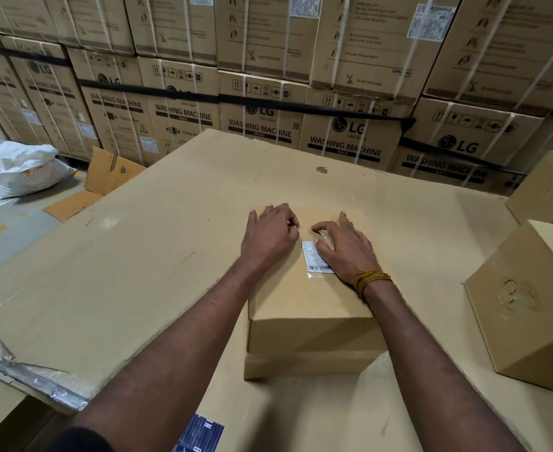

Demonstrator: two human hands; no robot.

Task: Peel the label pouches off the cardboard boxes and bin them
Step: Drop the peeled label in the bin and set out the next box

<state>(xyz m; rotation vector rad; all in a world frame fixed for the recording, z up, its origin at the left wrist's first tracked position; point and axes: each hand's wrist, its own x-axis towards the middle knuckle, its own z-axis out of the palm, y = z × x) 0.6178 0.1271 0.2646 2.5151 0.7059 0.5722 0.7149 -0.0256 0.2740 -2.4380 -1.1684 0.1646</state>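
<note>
A small cardboard box (307,308) lies in front of me on a big flat cardboard surface (144,256). On its top is a clear label pouch (314,261) with a white barcode label inside. My left hand (270,238) rests on the box top just left of the pouch, its fingertips curled at the pouch's far left corner. My right hand (343,247) lies flat on the pouch's right side with fingers spread, covering part of it. Whether the left fingers have hold of the pouch edge is not clear.
Two more cardboard boxes stand at the right, one near (529,308) and one farther back (548,190). Stacked washing-machine cartons (268,93) form a wall behind. White sacks (27,168) and a flattened carton (105,181) lie on the floor at left.
</note>
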